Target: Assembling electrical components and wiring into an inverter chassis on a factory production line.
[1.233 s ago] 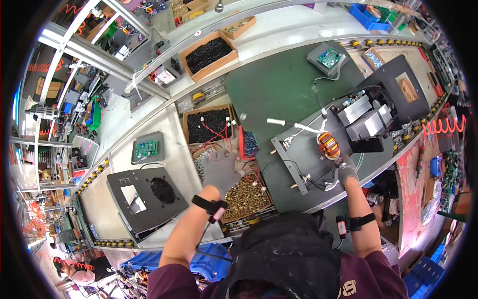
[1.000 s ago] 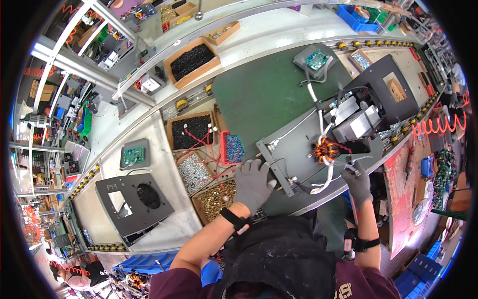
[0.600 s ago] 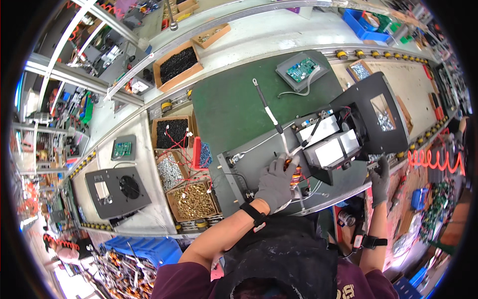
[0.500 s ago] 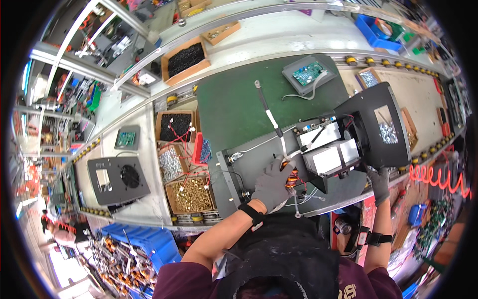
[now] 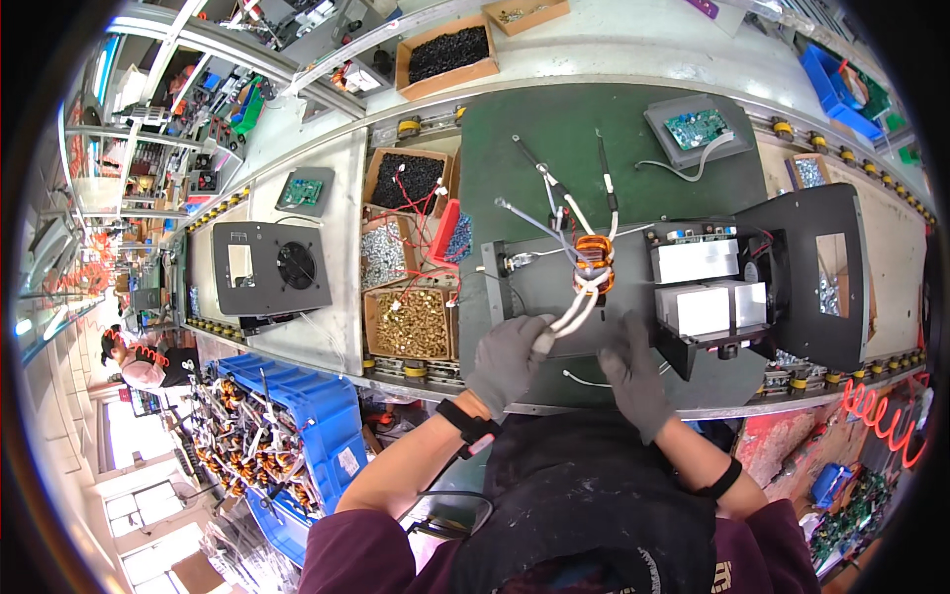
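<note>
Vs 0.5 s earlier, the L hand [image 5: 508,364] had come off the coil [image 5: 595,262] and now pinched, thumb to fingers, the lower end of the white cables [image 5: 572,315], at coil's 7 o'clk. The R hand [image 5: 636,381], prev. out by the fan end of the unit, had moved in to coil's 5 o'clk, fingers loosely spread & a bit blurred; couldn't tell if it touched the base plate [image 5: 539,282].

Coil sat over the plate's L part, approx centre of view, w/ metal blocks [image 5: 695,309] at its 3–4 o'clk. Cable bundle's long axis ran 7 to 12 o'clk; the upper leads fanned out to 10, 11 & 12, where earlier one stood out alone toward 11. Unit's long axis lay 9 to 3 o'clk, the flared end panel [image 5: 846,252] at 3.

Coil: chunky, glossy orange-copper windings. Cables: thick, smooth white insulation, two leads w/ dark sleeves. Plate: flat, matte dark grey; blocks: boxy, bright silver. All on a dull green mat [image 5: 554,119]; at coil's 8–9 o'clk, a cardboard bin [image 5: 367,322] of small, shiny brass-coloured pcs. Both hands wore grey gloves.
</note>
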Demonstrator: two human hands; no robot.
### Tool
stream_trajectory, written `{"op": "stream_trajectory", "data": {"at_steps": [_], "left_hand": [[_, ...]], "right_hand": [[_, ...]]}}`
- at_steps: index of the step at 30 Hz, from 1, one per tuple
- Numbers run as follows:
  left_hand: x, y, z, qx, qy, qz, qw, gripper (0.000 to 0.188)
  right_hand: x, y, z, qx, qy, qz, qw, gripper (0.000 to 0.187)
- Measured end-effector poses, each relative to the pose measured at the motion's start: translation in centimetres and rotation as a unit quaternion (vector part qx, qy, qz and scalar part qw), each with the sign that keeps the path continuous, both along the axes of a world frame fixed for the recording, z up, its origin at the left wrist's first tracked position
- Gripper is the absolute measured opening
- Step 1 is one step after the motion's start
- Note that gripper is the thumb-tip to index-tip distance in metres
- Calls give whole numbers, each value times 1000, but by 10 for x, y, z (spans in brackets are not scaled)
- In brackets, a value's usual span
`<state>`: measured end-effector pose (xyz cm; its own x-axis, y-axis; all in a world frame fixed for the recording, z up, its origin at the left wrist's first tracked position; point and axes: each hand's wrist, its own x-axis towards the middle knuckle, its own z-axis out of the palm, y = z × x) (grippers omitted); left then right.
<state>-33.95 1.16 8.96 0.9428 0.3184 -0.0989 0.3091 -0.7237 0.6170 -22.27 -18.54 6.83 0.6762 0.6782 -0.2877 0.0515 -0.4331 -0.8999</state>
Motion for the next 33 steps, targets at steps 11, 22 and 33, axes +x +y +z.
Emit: {"op": "stream_trajectory", "data": {"at_steps": [11, 22, 33], "left_hand": [[-6, 0, -19, 49, -13, -196, 979, 23], [20, 16, -17, 3, 190, -336, 922, 41], [52, 48, -34, 126, 108, -245, 955, 25]], "right_hand": [[19, 82, -27, -134, -121, -241, 953, 105], [-8, 52, -79, 78, -187, -211, 956, 66], [17, 49, -79, 29, -211, -104, 972, 67]]}}
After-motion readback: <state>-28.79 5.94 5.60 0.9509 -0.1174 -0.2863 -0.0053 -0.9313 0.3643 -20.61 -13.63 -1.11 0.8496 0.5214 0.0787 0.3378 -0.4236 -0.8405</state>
